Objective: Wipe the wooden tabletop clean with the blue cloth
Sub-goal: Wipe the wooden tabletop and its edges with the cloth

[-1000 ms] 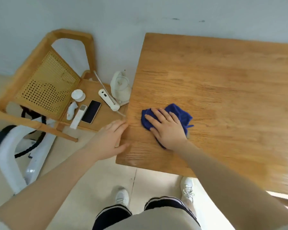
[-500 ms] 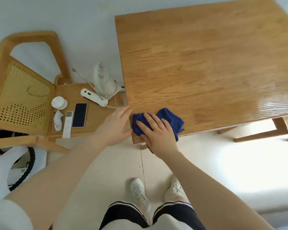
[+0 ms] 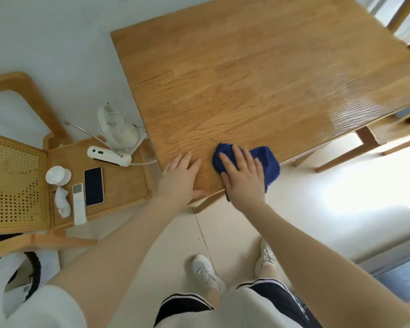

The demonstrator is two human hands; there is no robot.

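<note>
The wooden tabletop fills the upper middle of the head view. A crumpled blue cloth lies at its near edge, partly hanging over it. My right hand presses flat on the cloth with straight fingers and covers its left half. My left hand rests flat on the near left corner of the tabletop, just left of the cloth, thumb along the edge.
A wooden chair left of the table holds a white kettle, a white device, a phone, a remote and a small white cup. Another chair stands at the right. My feet are on the pale floor below.
My right hand has slid the cloth to the right along the near edge, away from the corner. My left hand stays at the corner. The camera view has shifted.
</note>
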